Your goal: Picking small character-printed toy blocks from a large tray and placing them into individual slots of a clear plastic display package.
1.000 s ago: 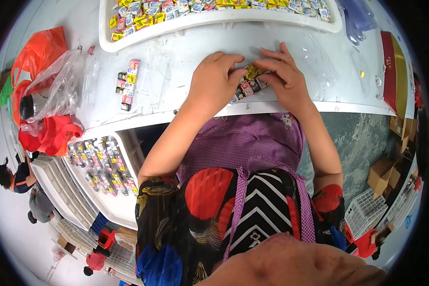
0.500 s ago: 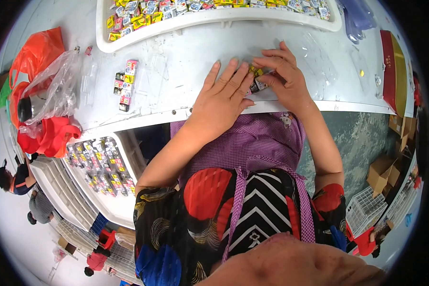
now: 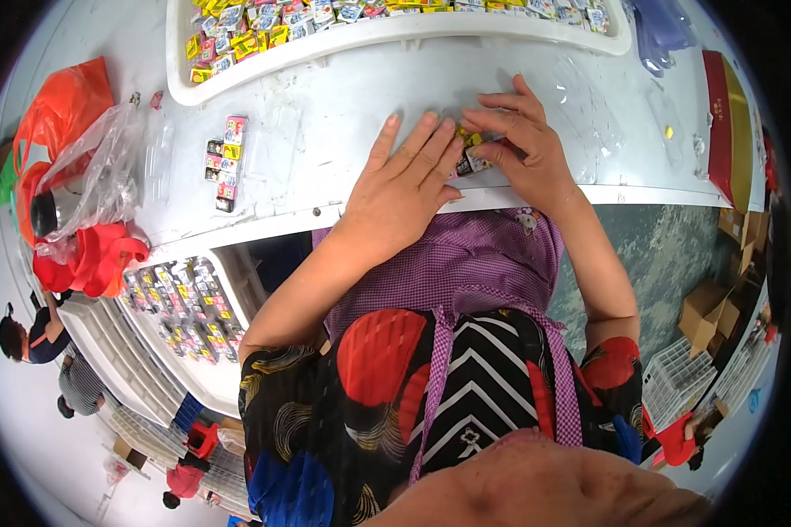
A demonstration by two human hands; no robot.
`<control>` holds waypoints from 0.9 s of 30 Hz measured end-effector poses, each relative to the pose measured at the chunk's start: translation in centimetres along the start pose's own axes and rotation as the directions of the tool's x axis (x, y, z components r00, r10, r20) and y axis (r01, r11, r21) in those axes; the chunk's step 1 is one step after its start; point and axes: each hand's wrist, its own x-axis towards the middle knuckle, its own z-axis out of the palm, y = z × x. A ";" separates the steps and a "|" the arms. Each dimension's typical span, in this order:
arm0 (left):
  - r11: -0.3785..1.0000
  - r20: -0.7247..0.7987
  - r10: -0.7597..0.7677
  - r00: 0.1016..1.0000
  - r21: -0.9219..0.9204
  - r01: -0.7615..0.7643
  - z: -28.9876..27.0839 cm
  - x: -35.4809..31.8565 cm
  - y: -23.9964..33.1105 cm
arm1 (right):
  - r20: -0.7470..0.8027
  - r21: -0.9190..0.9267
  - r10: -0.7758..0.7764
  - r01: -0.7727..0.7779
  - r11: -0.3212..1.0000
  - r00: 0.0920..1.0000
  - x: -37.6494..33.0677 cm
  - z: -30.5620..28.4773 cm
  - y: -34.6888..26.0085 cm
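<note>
Our left hand is lying flat on the white table, fingers stretched out and slightly apart, its fingertips touching the near end of a short row of small coloured packets. Our right hand is curling over the same row from the other side, thumb and fingers closing together on the packets, which are sitting near the table's front edge, between the two hands. We are seeing only a few yellow and dark wrappers between the fingers, so how many packets we are pinching is hard to tell.

Moving outward, we are finding a second strip of packets lying alone on the table, well to the left of our left hand. Beyond the hands, at the far edge of the table, a long white tray is holding a loose heap of the same small packets, mostly yellow. Below the table on our left, another white tray is carrying packets set in neat rows.

At the far left, a clear plastic bag is lying crumpled beside orange and red bags. On the right end of the table a red and gold box is lying lengthwise. We are wearing a purple checked apron.
</note>
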 end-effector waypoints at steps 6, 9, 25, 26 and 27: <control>1.000 0.020 -0.001 1.000 -0.008 0.001 -0.2 -0.2 -0.1 | -0.001 -0.117 -0.093 0.093 0.989 0.996 -0.4 0.3 -0.2; 1.000 0.042 0.017 0.999 -0.001 -0.017 -0.7 -0.1 -0.2 | 0.087 -0.475 -0.190 0.208 0.855 0.978 -1.2 0.0 -1.3; 0.992 0.092 0.004 0.996 -0.123 0.007 -1.2 0.0 -0.8 | 0.187 -0.482 -0.033 0.121 0.868 0.982 -2.6 0.8 -2.5; 0.993 0.090 0.006 0.996 -0.119 0.005 -1.2 -0.1 -0.8 | 0.183 -0.522 -0.029 0.122 0.844 0.983 -2.6 0.8 -2.6; 0.997 0.088 0.018 0.996 -0.077 -0.011 -1.1 -0.1 -0.8 | 0.180 -0.524 -0.032 0.123 0.843 0.983 -2.7 1.0 -2.7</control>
